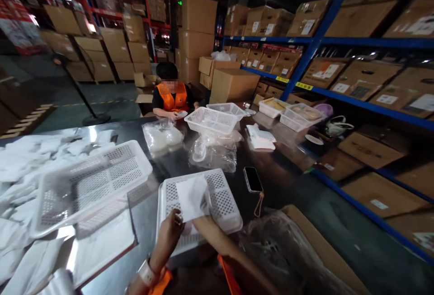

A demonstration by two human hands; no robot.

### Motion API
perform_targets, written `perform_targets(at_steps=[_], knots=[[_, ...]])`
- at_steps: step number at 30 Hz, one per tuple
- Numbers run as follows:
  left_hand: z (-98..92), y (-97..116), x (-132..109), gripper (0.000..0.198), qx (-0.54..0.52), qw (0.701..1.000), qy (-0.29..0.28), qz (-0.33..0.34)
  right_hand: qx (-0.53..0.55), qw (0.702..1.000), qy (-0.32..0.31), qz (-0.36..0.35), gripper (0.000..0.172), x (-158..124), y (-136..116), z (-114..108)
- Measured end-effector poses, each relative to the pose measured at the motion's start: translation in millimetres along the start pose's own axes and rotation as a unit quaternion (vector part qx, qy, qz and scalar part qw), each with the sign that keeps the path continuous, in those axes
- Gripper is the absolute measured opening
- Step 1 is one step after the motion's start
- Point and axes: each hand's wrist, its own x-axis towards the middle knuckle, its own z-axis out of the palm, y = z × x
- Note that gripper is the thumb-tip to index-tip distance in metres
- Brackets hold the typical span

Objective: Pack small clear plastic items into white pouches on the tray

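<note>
A white bag or pouch (pixel 194 198) is over an upturned white perforated plastic basket (pixel 225 200), directly in front of me. My left hand (pixel 173 223) is closed, its fingers pinching the bag's near left edge. My right hand (pixel 202 223) reaches into or behind the bag from the near side. Its fingers are hidden by the white material, so I cannot see what they hold. A phone with a wrist strap (pixel 253 180) lies on the table right of the basket.
Left stands another white basket (pixel 142 161) beside heaped white packets (pixel 20 164). Ahead lie clear plastic bags (pixel 217 155) and stacked baskets (pixel 212 121). A co-worker in an orange vest (pixel 172 98) sits opposite. A plastic-lined carton (pixel 305 241) is at the right; blue shelving (pixel 318 46) stands beyond.
</note>
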Motion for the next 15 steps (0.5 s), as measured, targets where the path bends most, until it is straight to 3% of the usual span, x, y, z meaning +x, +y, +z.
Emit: perform_targets(at_steps=[3, 7, 13, 15], knots=[[-8.1, 3, -3, 0.039, -0.119, 0.986, -0.041, -0.109, -0.020, 0.999, -0.028, 0.028, 0.017, -6, -8, 2], [-6.6, 13, -5, 0.060, -0.289, 0.924, -0.014, -0.251, 0.002, 1.000, 0.010, 0.015, 0.011, -8, -20, 4], [3.3, 1, -2, 0.069, -0.359, 0.884, -0.001, -0.301, 0.017, 0.998, 0.065, 0.004, 0.001, -5, -24, 23], [5.2, -3, -1, 0.070, -0.373, 0.876, 0.002, -0.305, 0.004, 0.997, 0.079, -0.017, 0.005, -7, -22, 26]])
